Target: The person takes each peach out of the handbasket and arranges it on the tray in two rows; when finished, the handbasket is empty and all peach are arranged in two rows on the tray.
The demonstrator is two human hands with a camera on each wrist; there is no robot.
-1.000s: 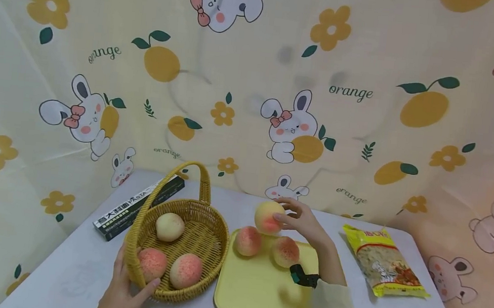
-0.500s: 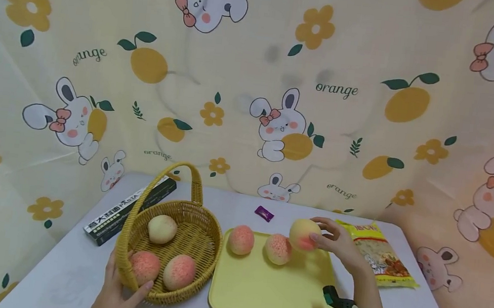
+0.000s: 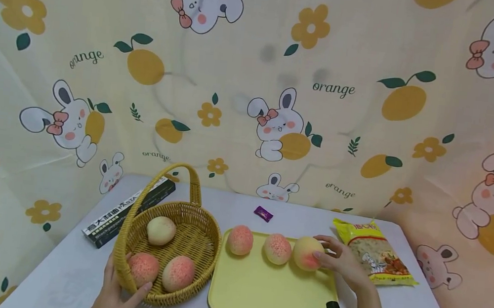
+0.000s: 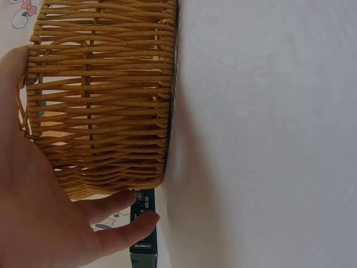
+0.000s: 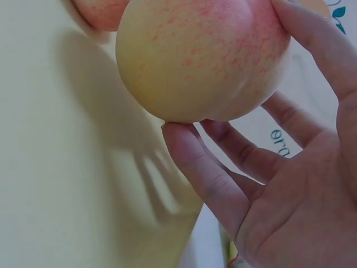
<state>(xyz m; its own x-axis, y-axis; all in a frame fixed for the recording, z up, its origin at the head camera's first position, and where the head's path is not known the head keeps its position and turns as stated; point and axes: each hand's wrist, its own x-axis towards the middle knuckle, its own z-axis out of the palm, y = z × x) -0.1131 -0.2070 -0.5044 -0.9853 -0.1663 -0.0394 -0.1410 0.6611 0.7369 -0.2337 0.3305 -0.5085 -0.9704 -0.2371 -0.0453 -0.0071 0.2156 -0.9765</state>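
Observation:
My right hand (image 3: 345, 265) pinches a pale yellow peach (image 3: 306, 255) with a pink blush, at the back right of the yellow tray (image 3: 269, 295). In the right wrist view, thumb and fingertips touch opposite sides of the peach (image 5: 201, 61). Two pinker peaches sit along the tray's back edge, one at the corner (image 3: 240, 240) and one mid-row (image 3: 277, 249). My left hand (image 3: 117, 293) holds the near left side of the wicker basket (image 3: 203, 239), thumb over the rim. Inside are a pale peach (image 3: 161, 230) and two pink ones, left (image 3: 143, 269) and right (image 3: 179, 273).
A black pasta box (image 3: 108, 225) lies behind the basket's left side. Behind the tray is a small purple packet (image 3: 263, 213). A yellow food bag (image 3: 377, 256) lies to the right of the tray. A printed cloth (image 3: 237, 73) hangs behind the white table (image 3: 62, 265).
The right hand has carried the pale peach rightward past the other two and lowered it to the tray's back right. The purple packet has come into view. The left hand keeps its hold.

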